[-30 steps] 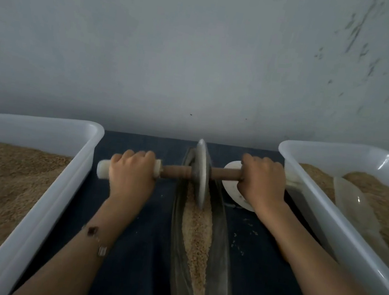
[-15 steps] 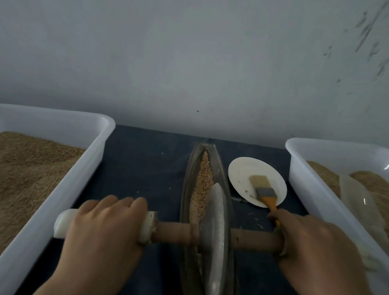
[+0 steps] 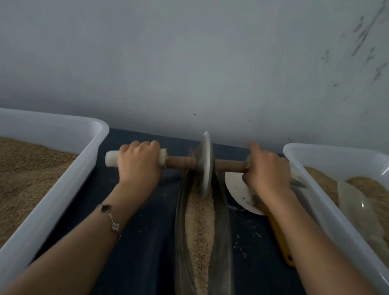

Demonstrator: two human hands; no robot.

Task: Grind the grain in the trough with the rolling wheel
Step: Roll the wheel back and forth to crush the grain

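A long narrow metal trough (image 3: 226,253) runs away from me down the middle of the dark blue cloth, with a strip of pale grain (image 3: 199,232) along its bottom. The grey rolling wheel (image 3: 205,163) stands upright at the trough's far end on a wooden axle (image 3: 230,166). My left hand (image 3: 139,163) grips the white left handle of the axle. My right hand (image 3: 266,173) grips the right handle, index finger lifted; that handle is hidden under the hand.
A white tub (image 3: 44,205) full of brown grain stands at the left, another white tub (image 3: 339,227) with grain and a pale scoop (image 3: 360,214) at the right. A white dish (image 3: 239,191) and a yellow-handled brush (image 3: 280,239) lie under my right forearm. Loose grains dot the cloth; a wall stands close behind.
The wheel has rolled from the near part of the trough out to its far end, both arms stretching forward with it. The dish and brush are now partly covered by my right arm.
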